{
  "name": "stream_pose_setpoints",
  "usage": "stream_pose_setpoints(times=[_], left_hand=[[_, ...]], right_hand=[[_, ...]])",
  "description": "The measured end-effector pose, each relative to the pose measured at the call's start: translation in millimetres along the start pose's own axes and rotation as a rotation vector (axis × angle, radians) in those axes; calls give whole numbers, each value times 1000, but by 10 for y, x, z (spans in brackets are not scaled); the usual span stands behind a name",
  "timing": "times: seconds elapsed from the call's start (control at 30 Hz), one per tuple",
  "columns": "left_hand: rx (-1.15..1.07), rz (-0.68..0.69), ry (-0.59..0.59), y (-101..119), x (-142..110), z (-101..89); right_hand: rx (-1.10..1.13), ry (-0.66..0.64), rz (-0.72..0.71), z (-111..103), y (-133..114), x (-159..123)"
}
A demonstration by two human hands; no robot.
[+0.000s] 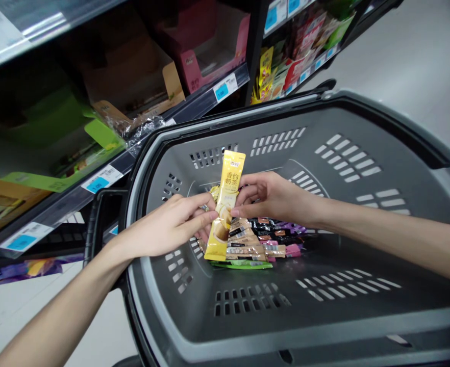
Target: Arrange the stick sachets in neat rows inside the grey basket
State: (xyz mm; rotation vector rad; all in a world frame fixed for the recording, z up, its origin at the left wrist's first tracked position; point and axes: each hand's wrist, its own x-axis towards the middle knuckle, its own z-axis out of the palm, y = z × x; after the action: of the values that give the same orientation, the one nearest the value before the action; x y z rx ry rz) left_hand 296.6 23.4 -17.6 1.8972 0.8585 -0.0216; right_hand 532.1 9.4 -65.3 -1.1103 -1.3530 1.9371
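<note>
A slim yellow milk tea sachet (230, 176) is held up over the shopping basket (347, 204), tilted slightly, its printed front facing me. My left hand (179, 219) pinches its left edge near the lower half, thumb in front. From the other side my right hand (265, 196) grips the right edge with thumb and curled fingers. Below both hands, several stick sachets (251, 247) in tan, black, purple and pink lie in a pile at the basket's bottom. A green sachet (244, 265) lies at the near side of that pile, and part of the pile is hidden behind the hands.
Store shelves with price tags (225, 87) run along the left and back. They hold a pink display box (213, 56), a brown box (133, 76) and a green box (56, 148). Colourful snack packets (297, 56) stand farther along. Pale floor (412, 56) shows at the upper right.
</note>
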Motion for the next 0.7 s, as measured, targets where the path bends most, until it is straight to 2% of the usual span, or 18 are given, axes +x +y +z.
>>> stream_pose_setpoints(times=[0.33,0.53,0.7], left_hand=[[-102,-16,-29,-14,14,18],[-90,-17,-16,-17,13,19],[-99,-7,6,-11,14,14]], right_hand=[[32,11,8,27,-1,-15],[33,34,50,38,-7,-16],[44,-15,38,35,-11,-24]])
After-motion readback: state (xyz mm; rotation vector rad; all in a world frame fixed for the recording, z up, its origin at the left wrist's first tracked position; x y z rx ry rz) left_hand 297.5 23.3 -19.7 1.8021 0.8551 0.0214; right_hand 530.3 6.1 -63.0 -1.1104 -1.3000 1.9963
